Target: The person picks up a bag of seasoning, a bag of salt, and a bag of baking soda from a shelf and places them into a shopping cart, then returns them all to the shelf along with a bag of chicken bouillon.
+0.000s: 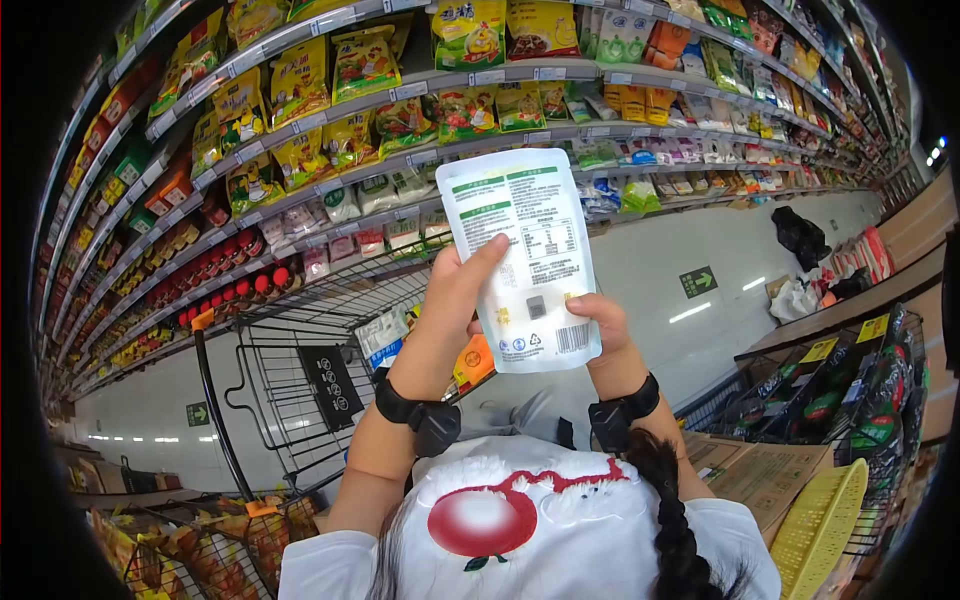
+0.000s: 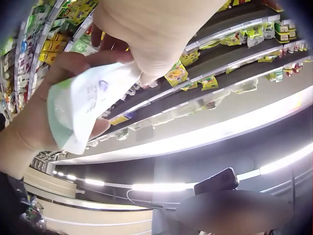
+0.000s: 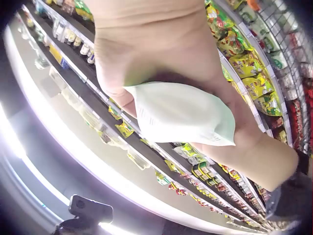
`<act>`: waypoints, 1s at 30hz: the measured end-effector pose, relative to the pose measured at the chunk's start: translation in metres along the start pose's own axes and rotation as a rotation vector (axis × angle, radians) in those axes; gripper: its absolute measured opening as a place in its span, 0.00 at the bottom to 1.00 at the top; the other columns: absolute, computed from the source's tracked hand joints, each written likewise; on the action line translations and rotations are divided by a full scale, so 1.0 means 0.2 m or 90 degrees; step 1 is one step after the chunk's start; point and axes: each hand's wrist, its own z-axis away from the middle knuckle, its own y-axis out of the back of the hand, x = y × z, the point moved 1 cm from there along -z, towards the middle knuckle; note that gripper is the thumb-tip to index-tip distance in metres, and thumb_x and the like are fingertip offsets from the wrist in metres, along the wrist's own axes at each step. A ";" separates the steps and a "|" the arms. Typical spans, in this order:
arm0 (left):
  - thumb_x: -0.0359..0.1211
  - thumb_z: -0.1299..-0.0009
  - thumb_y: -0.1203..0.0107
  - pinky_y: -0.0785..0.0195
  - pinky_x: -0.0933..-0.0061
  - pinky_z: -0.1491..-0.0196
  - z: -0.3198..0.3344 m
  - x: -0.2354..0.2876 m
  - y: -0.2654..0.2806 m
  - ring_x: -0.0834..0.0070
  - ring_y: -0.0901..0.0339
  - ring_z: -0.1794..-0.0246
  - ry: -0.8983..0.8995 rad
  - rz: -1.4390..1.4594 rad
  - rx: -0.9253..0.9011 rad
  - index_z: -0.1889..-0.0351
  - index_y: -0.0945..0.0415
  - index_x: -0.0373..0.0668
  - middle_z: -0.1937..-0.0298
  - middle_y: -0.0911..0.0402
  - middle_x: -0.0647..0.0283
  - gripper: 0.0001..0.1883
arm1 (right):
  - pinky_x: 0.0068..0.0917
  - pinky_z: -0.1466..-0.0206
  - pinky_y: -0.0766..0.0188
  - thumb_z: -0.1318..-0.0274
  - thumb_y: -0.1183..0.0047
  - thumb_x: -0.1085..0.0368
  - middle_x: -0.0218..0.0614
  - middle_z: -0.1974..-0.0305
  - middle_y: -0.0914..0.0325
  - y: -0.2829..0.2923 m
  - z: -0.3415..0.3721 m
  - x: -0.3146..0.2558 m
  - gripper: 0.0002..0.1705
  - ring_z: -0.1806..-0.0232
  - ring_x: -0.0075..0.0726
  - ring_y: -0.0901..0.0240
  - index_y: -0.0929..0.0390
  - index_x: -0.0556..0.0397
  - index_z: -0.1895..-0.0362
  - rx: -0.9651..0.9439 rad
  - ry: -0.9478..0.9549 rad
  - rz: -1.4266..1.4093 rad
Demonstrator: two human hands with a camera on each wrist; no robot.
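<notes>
A white stand-up pouch (image 1: pixel 530 260) with green-headed printed text, a small table and a barcode is held up in front of the chest. My left hand (image 1: pixel 452 290) grips its left edge, the thumb lying across the printed face. At the lower right, my right hand (image 1: pixel 606 325) pinches the pouch near the barcode, thumb in front. The fingers behind it are mostly hidden in the head view. Seen from below in the left wrist view, the pouch's bottom (image 2: pixel 93 100) is between both hands. The right wrist view also shows its pale base (image 3: pixel 181 112).
A black wire shopping cart (image 1: pixel 290 390) with packages in it stands at the left. Shelves of yellow seasoning bags (image 1: pixel 300 80) curve ahead. At the right are a cardboard box (image 1: pixel 775 480), a yellow basket (image 1: pixel 820 530) and a black bag (image 1: pixel 800 235) on the floor.
</notes>
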 end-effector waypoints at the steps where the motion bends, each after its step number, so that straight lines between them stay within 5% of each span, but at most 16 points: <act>1: 0.35 0.36 0.50 0.33 0.85 0.79 0.00 -0.01 0.00 0.82 0.24 0.74 0.002 0.002 0.002 0.57 0.31 0.34 0.65 0.22 0.61 0.15 | 0.36 0.47 0.34 0.55 0.55 0.64 0.51 0.48 0.35 -0.01 0.00 0.01 0.33 0.49 0.47 0.33 0.45 0.66 0.43 0.002 -0.003 -0.001; 10: 0.33 0.36 0.50 0.30 0.80 0.66 0.02 -0.03 -0.01 0.77 0.24 0.67 -0.224 0.063 0.110 0.58 0.29 0.33 0.62 0.23 0.58 0.13 | 0.34 0.50 0.32 0.55 0.50 0.66 0.47 0.51 0.32 -0.09 0.00 -0.01 0.31 0.52 0.41 0.31 0.41 0.63 0.45 0.072 -0.042 0.087; 12: 0.32 0.36 0.50 0.31 0.78 0.62 0.04 0.01 0.01 0.75 0.24 0.64 -0.246 0.045 0.150 0.58 0.30 0.32 0.60 0.23 0.57 0.13 | 0.33 0.50 0.32 0.57 0.45 0.70 0.43 0.53 0.30 -0.13 0.00 0.00 0.30 0.54 0.37 0.30 0.39 0.61 0.47 0.073 -0.004 0.264; 16: 0.32 0.36 0.49 0.31 0.78 0.63 0.04 0.02 0.04 0.75 0.24 0.64 -0.245 0.067 0.158 0.57 0.30 0.32 0.60 0.23 0.57 0.14 | 0.30 0.52 0.31 0.57 0.43 0.71 0.41 0.55 0.29 -0.18 0.00 -0.03 0.28 0.55 0.33 0.30 0.37 0.60 0.49 0.093 -0.113 0.339; 21: 0.26 0.41 0.45 0.29 0.75 0.62 0.07 0.01 0.03 0.73 0.24 0.62 -0.239 0.067 0.140 0.57 0.31 0.32 0.60 0.24 0.56 0.15 | 0.25 0.53 0.32 0.56 0.45 0.73 0.38 0.56 0.28 -0.22 -0.01 0.00 0.25 0.56 0.29 0.30 0.35 0.61 0.50 0.077 0.018 0.438; 30: 0.25 0.48 0.39 0.29 0.74 0.60 0.17 -0.05 -0.02 0.74 0.25 0.62 -0.193 -0.029 0.045 0.56 0.31 0.32 0.60 0.24 0.57 0.21 | 0.24 0.53 0.33 0.56 0.46 0.75 0.37 0.55 0.29 -0.23 0.02 -0.02 0.24 0.54 0.28 0.31 0.34 0.60 0.51 0.068 0.076 0.443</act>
